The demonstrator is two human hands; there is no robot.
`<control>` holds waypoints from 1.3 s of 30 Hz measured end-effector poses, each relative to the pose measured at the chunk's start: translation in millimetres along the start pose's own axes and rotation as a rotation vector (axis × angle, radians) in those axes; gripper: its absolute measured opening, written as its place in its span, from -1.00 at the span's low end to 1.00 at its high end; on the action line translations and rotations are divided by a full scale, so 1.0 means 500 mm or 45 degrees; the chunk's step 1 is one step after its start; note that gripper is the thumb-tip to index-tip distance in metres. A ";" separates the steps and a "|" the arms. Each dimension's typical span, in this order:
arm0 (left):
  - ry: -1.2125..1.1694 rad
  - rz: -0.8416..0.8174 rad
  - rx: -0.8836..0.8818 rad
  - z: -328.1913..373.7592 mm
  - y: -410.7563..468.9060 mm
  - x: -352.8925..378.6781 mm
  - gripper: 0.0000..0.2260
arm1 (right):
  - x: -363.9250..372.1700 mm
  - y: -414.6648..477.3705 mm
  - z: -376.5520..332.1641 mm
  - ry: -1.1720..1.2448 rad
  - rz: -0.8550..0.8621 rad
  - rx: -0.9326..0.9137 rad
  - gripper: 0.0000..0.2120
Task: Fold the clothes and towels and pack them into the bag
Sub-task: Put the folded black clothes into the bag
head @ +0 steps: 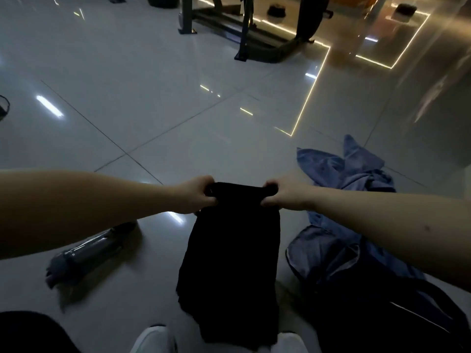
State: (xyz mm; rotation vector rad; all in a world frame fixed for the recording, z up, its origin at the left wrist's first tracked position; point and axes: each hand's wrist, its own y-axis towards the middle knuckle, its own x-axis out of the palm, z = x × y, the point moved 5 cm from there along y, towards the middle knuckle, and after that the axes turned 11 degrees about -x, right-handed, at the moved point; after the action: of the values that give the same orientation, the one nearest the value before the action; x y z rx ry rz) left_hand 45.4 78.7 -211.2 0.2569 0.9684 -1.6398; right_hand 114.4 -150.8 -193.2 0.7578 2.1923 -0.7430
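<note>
Fingers of left hand and right hand clamp the top of a black garment hanging at 6 o'clock, folds too dark to read, with perhaps the bag at 4 o'clock.

The glossy pale tiled floor carries a clear bottle lying on its side, below and to the left of the left hand. Just right of the right hand lies a crumpled blue garment, its near end draped over a dark bag. Well beyond both hands stands a metal equipment frame.
</note>
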 end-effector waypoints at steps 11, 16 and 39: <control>0.193 0.146 -0.179 -0.125 0.341 0.025 -0.71 | 0.074 0.306 0.218 0.014 0.054 0.130 -0.60; 0.346 0.370 -0.157 -0.165 0.358 0.046 -0.54 | 0.108 0.306 0.265 0.138 0.370 0.329 -0.46; 1.435 -0.306 0.544 -0.235 0.014 0.428 -0.15 | 0.449 -0.129 0.185 0.112 -0.034 -0.048 0.00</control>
State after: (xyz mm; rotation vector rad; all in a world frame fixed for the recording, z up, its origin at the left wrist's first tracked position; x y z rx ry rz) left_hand -54.2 9.1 -423.1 1.5164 1.4732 -1.9003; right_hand -24.3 -190.8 -398.9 0.7570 2.2926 -0.6918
